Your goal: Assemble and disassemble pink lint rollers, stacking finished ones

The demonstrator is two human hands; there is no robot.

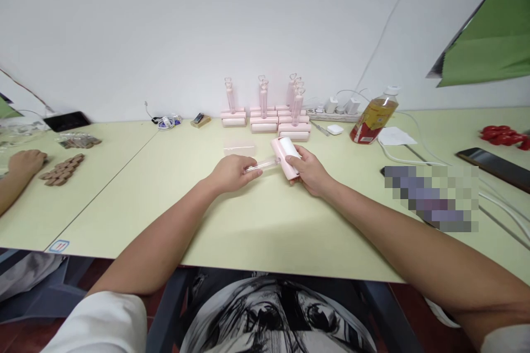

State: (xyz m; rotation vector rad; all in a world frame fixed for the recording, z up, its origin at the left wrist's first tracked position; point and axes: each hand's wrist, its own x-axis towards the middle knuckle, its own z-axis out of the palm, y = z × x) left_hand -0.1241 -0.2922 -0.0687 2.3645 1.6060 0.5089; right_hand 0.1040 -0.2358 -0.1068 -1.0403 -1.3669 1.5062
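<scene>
A pink lint roller lies just above the pale green table (265, 231), between my two hands. My left hand (232, 172) is closed on its clear handle (265, 164). My right hand (308, 170) grips the pink roller head (285, 155) with its white roll. Just behind them lies a clear plastic cover (239, 148). Several more pink lint rollers (265, 113) stand upright in a row by the wall.
A bottle of amber drink (375, 116) stands at the right, with a power strip (333, 110), cables and white paper (395, 136). A phone (494, 165) and red items (503, 135) lie far right. Another person's hand (25, 162) rests left, beside brown pieces (62, 170).
</scene>
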